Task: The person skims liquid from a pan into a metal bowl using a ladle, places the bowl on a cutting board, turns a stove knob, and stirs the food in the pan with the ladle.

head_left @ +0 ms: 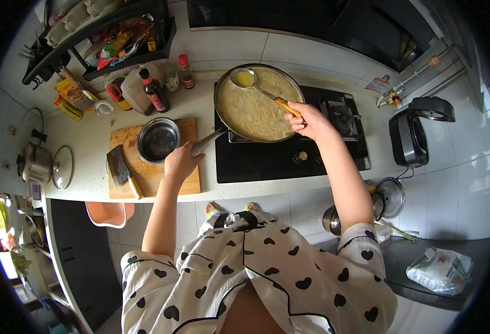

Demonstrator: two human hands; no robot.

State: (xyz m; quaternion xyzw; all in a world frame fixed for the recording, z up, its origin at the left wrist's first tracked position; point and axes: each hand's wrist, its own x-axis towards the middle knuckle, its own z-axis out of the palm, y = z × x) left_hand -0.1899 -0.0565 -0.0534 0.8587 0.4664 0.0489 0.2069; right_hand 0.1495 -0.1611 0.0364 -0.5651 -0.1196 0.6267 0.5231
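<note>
A large pan [259, 119] of pale, creamy soup sits on the left burner of the black gas stove. My right hand [310, 119] is closed around the wooden handle of a ladle [267, 93]. The ladle's bowl, with yellowish liquid in it, is over the far left part of the soup. My left hand [181, 162] is wrapped round the end of the pan's long grey handle [210, 141]. Right beside that hand, an empty-looking dark metal bowl [158, 140] stands on the wooden cutting board [186, 181].
A cleaver [123, 170] lies at the board's left side. Behind stand a soy sauce bottle [154, 93] and several other bottles. A glass lid [63, 167] and a steel pot [36, 161] are at far left. The second burner [342, 118] is right of the pan.
</note>
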